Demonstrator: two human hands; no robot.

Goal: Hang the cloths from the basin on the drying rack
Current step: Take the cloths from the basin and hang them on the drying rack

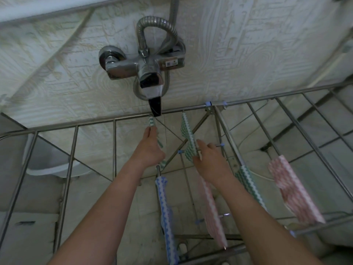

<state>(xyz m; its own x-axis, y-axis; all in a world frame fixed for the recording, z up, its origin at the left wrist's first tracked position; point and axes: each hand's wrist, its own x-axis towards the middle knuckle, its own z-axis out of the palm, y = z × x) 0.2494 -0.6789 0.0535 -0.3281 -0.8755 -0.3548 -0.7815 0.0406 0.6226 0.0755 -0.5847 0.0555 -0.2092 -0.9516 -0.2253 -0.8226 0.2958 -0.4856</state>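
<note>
A steel drying rack (114,119) spans the view below me. My left hand (149,148) grips a green-and-white striped cloth (152,122) that lies along a rack bar near the far rail. My right hand (208,159) pinches another green-and-white cloth (188,136) draped over the neighbouring bar. Hanging on nearer bars are a blue-and-white cloth (166,209), a pink-and-white cloth (214,213), a third green cloth (250,184) and a second pink cloth (292,190). A white basin (47,163) sits on the floor at the left, under the rack.
A chrome wall tap (149,71) with a flexible hose juts out from the patterned wall just beyond the rack's far rail. The rack's right wing (305,134) slopes up to the right. Pale tiles cover the floor.
</note>
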